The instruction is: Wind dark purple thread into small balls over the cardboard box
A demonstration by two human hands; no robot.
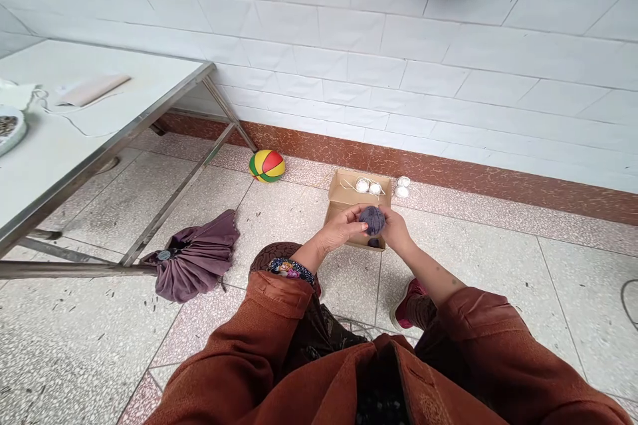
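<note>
Dark yarn ball (372, 220), round with no long axis, we saw over the box (345, 194), held between left hand (339, 229) and right hand (395, 230), both curled partly closed on it, neither nearer.

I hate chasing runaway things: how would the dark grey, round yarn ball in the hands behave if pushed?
The dark grey, round yarn ball would probably roll, given its rounded shape. It likely feels light and yields a little, since its surface looks like wound strands.
</note>
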